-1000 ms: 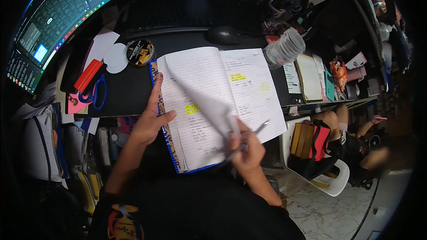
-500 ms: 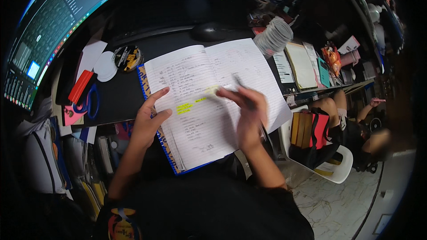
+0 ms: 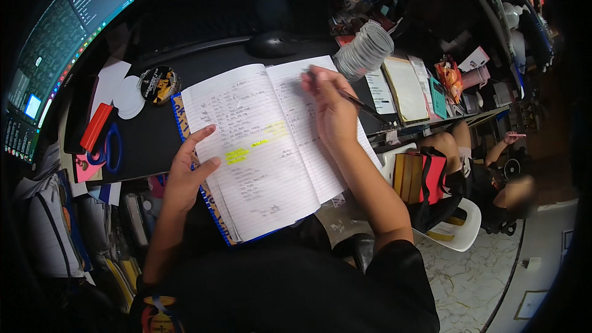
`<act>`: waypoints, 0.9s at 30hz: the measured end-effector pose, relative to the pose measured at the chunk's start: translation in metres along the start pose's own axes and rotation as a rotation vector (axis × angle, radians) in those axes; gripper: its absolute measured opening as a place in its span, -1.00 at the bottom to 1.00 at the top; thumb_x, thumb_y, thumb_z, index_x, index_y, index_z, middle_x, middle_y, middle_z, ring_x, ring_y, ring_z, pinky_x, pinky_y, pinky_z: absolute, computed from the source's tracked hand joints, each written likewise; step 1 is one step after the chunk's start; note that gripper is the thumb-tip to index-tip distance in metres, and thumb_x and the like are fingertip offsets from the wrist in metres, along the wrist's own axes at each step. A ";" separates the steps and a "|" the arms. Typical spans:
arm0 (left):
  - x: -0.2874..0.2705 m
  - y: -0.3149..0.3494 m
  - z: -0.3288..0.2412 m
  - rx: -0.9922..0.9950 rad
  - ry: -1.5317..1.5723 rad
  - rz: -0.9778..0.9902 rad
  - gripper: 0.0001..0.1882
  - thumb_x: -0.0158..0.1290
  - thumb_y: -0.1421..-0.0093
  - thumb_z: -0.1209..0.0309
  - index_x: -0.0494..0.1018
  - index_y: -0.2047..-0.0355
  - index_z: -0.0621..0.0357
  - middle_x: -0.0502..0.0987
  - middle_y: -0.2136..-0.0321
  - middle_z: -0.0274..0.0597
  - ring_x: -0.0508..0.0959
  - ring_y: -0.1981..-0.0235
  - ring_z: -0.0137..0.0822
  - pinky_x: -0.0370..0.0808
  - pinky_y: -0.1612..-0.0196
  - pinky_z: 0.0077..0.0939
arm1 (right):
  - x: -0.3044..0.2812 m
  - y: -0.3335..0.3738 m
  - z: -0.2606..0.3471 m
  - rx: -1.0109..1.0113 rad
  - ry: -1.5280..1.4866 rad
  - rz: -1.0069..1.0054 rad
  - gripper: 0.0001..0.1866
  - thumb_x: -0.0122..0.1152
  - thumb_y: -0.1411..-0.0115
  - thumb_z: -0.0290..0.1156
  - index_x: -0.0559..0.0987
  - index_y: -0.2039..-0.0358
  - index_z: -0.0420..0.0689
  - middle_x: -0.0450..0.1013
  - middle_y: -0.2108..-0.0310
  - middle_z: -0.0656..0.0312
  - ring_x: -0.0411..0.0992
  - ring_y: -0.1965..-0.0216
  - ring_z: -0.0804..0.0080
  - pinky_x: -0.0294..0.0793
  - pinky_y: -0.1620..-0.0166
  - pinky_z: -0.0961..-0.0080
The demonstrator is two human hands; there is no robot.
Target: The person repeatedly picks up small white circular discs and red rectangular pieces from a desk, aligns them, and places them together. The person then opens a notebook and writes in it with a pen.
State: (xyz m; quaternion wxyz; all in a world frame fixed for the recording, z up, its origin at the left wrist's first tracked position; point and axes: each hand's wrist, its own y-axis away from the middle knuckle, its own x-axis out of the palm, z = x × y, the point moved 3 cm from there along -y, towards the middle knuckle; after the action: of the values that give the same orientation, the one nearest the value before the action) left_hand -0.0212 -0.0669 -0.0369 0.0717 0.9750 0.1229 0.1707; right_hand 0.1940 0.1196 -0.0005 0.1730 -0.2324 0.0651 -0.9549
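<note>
An open lined notebook lies at the desk's front edge, its pages covered in handwriting and a few lines marked in yellow. My left hand rests open on the notebook's left edge, thumb and index finger spread over the page. Over the upper part of the right-hand page is my right hand, fingers closed around a dark pen. The pen's back end points toward the right; its tip is hidden by the fingers.
Behind the notebook are a mouse and two screens. Blue-handled scissors, a red box-like item and a round black tin sit to the left. At right stand a stack of pale discs and a white chair; another person sits beyond.
My right hand has moved up the right page with the pen, away from the middle of the notebook. My left hand stays on the left page edge. The whole view has shifted slightly.
</note>
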 end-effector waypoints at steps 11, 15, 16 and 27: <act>-0.003 0.002 -0.001 0.014 -0.051 -0.031 -0.39 0.03 -0.09 0.69 0.27 -0.19 0.21 0.33 -0.14 -0.03 0.33 -0.16 -0.29 0.26 -0.21 -0.39 | -0.040 -0.008 0.005 0.104 0.211 -0.152 -0.67 0.30 -0.04 -0.70 0.31 0.46 -0.06 0.42 0.52 0.29 0.32 0.60 0.67 0.21 0.58 0.73; 0.007 0.007 -0.018 0.063 -0.432 -0.107 -0.39 0.05 -0.12 0.61 0.26 -0.22 0.11 0.27 -0.18 0.01 0.36 -0.14 -0.22 0.29 -0.18 -0.42 | -0.043 -0.008 0.007 0.103 0.207 -0.089 -0.66 0.32 -0.02 -0.70 0.30 0.47 -0.06 0.37 0.55 0.35 0.27 0.62 0.71 0.18 0.58 0.75; 0.009 0.010 -0.024 -0.011 -0.602 -0.148 -0.39 0.06 -0.12 0.58 0.26 -0.22 0.06 0.25 -0.20 0.01 0.38 -0.14 -0.20 0.30 -0.16 -0.45 | -0.043 -0.009 0.007 0.107 0.200 -0.069 -0.65 0.32 -0.02 -0.70 0.30 0.47 -0.06 0.36 0.55 0.35 0.26 0.61 0.72 0.17 0.59 0.75; 0.083 -0.027 -0.037 0.690 -1.430 0.103 -0.52 0.10 -0.20 0.24 0.38 -0.16 -0.26 0.14 -0.31 -0.13 0.10 -0.33 0.00 -0.07 -0.31 0.22 | -0.045 -0.008 0.001 0.063 0.327 -0.050 -0.64 0.21 0.06 -0.82 0.31 0.48 -0.05 0.29 0.49 0.37 0.21 0.59 0.71 0.15 0.53 0.77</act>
State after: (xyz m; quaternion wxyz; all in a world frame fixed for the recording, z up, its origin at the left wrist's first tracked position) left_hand 0.0355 -0.0159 0.0190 -0.1809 0.8197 0.0479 -0.5414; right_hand 0.2301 0.1430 -0.0169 0.1436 -0.0701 0.0566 -0.9855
